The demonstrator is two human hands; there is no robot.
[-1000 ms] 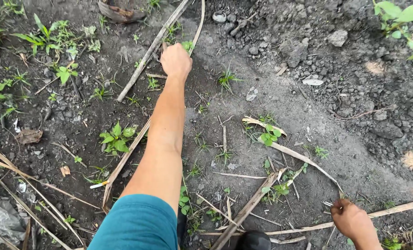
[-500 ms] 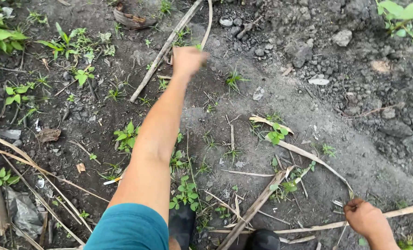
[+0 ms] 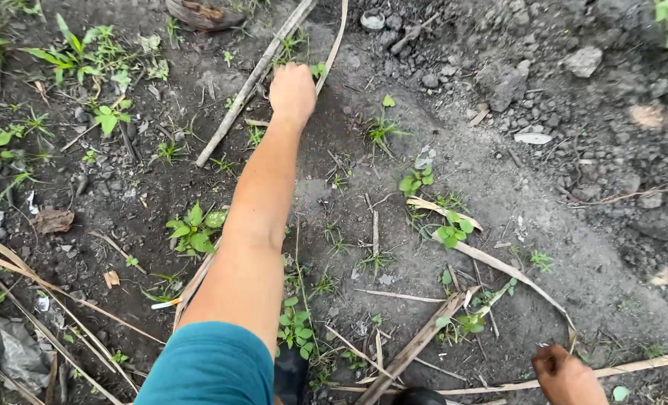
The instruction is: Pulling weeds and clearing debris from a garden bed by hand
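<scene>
View: the head camera looks down at dark, bare dirt (image 3: 499,195) with small weeds and dry stalks on it.

Left hand: the left hand (image 3: 292,91) is stretched far out at the end of a long bare arm. It is curled into a fist, seen from the back. The fingers are tucked under, so I cannot tell for sure what they grip.

Stalk: a long dry stalk (image 3: 253,79) lies slanted on the dirt, from the top of the picture down to the left. The left hand sits right on it, near its top end.

Thin stalk: a thin bent stalk (image 3: 332,46) runs up from just beside the fist to the top edge.

Sleeve: a teal sleeve (image 3: 206,365) covers the upper arm at the bottom of the picture.

Right hand: the right hand (image 3: 566,375) is low in the right corner, partly cut off by the edge. Its fingers are curled together. It is at the tip of a pale dry leaf (image 3: 499,262) that curves up to the left, but I cannot tell if it holds it.

Weeds: a small green plant (image 3: 194,229) grows just left of the arm. More little green weeds (image 3: 454,229) grow near the pale leaf.

Stones: grey stones (image 3: 499,82) and lumps of dirt lie at the top right, well apart from both hands.
</scene>
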